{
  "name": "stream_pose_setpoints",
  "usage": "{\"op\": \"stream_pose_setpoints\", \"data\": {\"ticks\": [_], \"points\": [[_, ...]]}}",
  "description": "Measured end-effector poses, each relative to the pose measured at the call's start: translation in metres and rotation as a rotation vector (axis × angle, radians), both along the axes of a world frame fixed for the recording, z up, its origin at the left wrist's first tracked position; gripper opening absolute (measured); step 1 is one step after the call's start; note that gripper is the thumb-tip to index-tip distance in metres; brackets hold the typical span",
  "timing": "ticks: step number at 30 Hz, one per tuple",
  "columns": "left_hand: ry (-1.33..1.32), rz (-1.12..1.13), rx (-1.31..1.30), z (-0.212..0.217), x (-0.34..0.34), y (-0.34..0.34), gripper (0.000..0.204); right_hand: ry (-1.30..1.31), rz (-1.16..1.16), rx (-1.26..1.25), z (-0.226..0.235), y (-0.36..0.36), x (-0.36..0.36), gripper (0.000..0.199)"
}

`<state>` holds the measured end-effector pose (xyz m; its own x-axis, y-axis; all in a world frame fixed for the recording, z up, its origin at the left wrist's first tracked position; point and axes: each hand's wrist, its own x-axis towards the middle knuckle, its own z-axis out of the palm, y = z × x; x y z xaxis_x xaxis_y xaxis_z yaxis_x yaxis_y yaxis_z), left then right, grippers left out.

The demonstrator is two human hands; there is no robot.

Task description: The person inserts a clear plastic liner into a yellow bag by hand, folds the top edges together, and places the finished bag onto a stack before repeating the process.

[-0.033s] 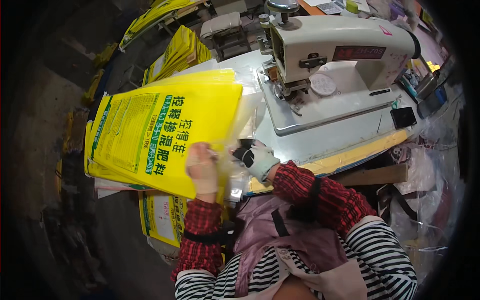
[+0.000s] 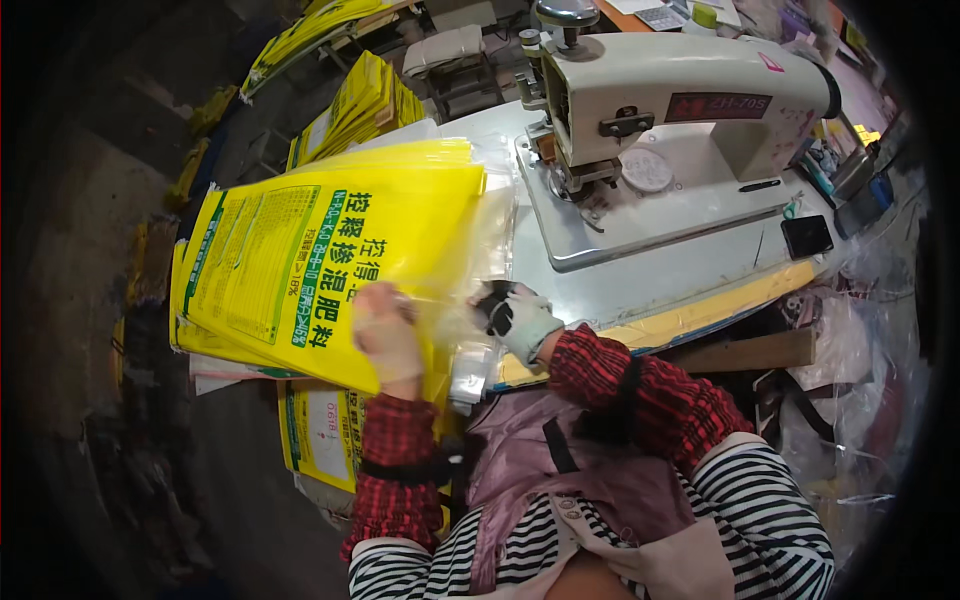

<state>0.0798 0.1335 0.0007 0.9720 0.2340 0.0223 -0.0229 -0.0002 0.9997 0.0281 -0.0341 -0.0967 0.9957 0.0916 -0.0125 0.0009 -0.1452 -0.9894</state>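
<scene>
A stack of yellow printed bags (image 2: pixel 260 260) lies on the left part of the table, with clear plastic liner film (image 2: pixel 497 215) sticking out along its right edge. My left hand (image 2: pixel 388 332), smeared by motion, is closed at the near right corner of the top bag and seems to pinch its edge. Close by on the right, my right hand (image 2: pixel 522 320) wears a pale glove with black finger covers. Its fingers are curled at the film, and the fingertips are partly hidden. Blurred film and yellow material stretch between the two hands.
A white sewing machine (image 2: pixel 690 85) stands on the table's right side. A black phone (image 2: pixel 807 236) lies near its base. More yellow bags (image 2: pixel 365 105) are stacked behind, beside a padded stool (image 2: pixel 443 50). Another bundle of bags (image 2: pixel 320 430) sits lower, under the table's left edge.
My left hand has moved left and slightly up, away from the right hand. The bag edge beside it is blurred. My right hand has barely shifted.
</scene>
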Motion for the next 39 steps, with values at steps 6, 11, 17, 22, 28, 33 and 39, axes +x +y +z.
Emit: {"op": "stream_pose_setpoints", "data": {"ticks": [6,11,17,22,28,33,39], "points": [[0.008,0.058,-0.283,0.051,0.015,0.037,0.024,0.501,-0.145,0.313,-0.002,-0.024,-0.038,0.024],[-0.454,-0.04,0.529,0.045,-0.035,0.011,0.025,-0.526,-0.52,-0.193,0.037,-0.025,-0.05,0.03],[-0.067,-0.195,-0.323,0.055,-0.058,0.009,0.021,-0.302,0.663,-0.853,0.041,0.079,-0.047,0.024],[-0.588,0.078,1.061,0.063,-0.105,0.044,0.022,-0.141,0.743,-0.923,0.073,0.046,-0.035,0.026],[-0.454,0.012,0.852,0.063,-0.138,0.088,0.027,-0.238,-0.351,-0.791,0.033,-0.057,0.01,0.04],[-0.458,0.067,0.841,0.065,-0.139,0.088,0.015,-0.635,-0.738,-0.353,0.059,-0.069,-0.007,0.025],[-0.454,0.146,0.888,0.074,-0.15,0.074,0.017,-0.635,-0.398,-0.505,0.087,-0.082,-0.005,0.021]]}}
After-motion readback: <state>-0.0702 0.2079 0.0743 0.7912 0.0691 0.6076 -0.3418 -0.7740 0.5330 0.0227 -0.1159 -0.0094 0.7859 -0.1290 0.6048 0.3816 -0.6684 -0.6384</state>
